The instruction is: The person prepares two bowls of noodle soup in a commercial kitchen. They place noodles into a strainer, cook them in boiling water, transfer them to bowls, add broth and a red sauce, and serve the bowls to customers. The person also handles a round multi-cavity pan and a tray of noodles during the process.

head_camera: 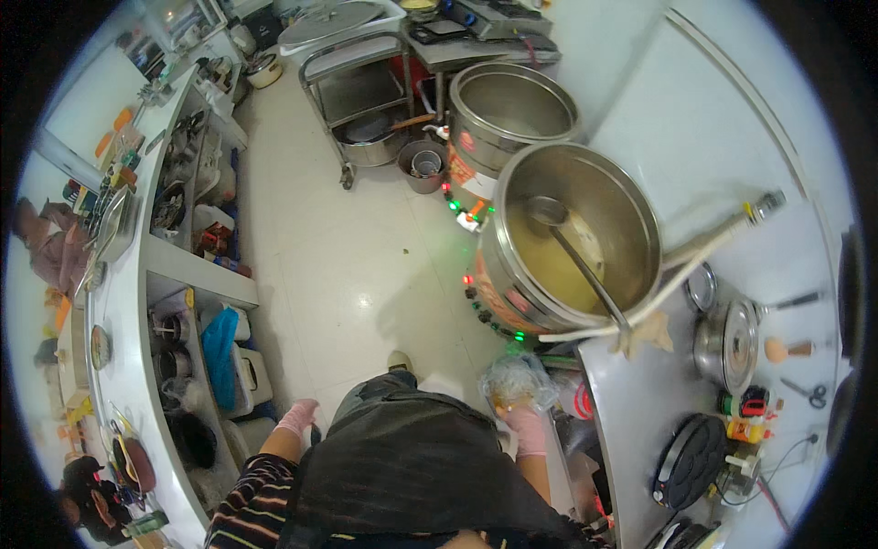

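Observation:
My right hand [527, 431], in a pink glove, is at the near edge of a clear plastic bag [520, 381] with yellowish contents, and seems to grip it. The bag is low down, beside the metal counter. My left hand [299, 417], also gloved in pink, hangs out at my left side near the shelves, with no object visible in it. Its finger pose is too small to tell. Ahead to the right, a large steel stockpot [583, 240] holds yellowish broth. A long-handled ladle [583, 254] leans in it, its handle over the rim.
A second stockpot [514, 103] stands behind, near a steel trolley [360, 96] and a bucket [420, 165]. At right, the metal counter [617, 398] bears a lidded pot [730, 346] and a black round-mould pan [693, 460]. Shelves [199, 267] line the left; people [58, 240] are beyond.

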Available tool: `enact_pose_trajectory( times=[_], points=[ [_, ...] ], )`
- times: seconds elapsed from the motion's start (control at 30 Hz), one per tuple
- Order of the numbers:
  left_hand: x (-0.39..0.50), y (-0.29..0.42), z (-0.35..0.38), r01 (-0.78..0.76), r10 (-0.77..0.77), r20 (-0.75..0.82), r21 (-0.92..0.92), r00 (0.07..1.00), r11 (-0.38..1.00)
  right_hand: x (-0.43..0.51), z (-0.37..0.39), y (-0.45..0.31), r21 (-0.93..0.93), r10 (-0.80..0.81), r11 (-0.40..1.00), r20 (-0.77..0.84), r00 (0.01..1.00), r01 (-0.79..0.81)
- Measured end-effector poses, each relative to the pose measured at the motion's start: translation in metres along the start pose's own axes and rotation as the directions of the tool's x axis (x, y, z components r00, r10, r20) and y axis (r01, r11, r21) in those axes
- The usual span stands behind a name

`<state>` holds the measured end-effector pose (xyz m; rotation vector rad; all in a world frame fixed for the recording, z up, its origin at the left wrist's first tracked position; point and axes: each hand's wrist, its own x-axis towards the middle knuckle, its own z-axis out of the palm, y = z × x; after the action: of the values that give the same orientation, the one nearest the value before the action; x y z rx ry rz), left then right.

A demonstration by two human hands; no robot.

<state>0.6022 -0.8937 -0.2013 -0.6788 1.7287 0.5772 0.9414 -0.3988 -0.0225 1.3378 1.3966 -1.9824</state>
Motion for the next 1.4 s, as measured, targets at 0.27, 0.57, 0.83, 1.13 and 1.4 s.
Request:
enact_pose_trajectory(
  times=[0.27,0.57,0.83,1.13,1.4],
  points=[
    [0.045,0.22,-0.117,-0.116,0.112,-0.039,-0.111,0.993,0.987,0.157,0.047,-0.082,-0.345,0.191,0.914,-0.105,0.976,-0.215],
    [-0.024,0.425,-0.064,-0.614,0.64,-0.086,0.207,0.764,0.761,0.554,0.048,-0.324,-0.276,-0.015,0.958,-0.315,0.949,-0.076],
    [0.019,0.431,-0.188,0.137,0.64,0.416,-0.888,0.647,0.438,0.756,0.052,-0.464,-0.009,0.324,0.938,-0.328,0.887,-0.346],
    [-0.117,0.824,-0.284,-0.086,0.964,-0.255,0.965,-0.075,0.249,0.914,0.036,-0.438,0.659,0.316,0.692,-0.643,0.698,0.294],
    [-0.254,1.15,-0.243,-0.707,0.879,-0.442,0.679,-0.18,0.196,0.813,0.06,-0.541,0.201,-0.003,0.875,-0.908,0.419,0.441]
  ],
)
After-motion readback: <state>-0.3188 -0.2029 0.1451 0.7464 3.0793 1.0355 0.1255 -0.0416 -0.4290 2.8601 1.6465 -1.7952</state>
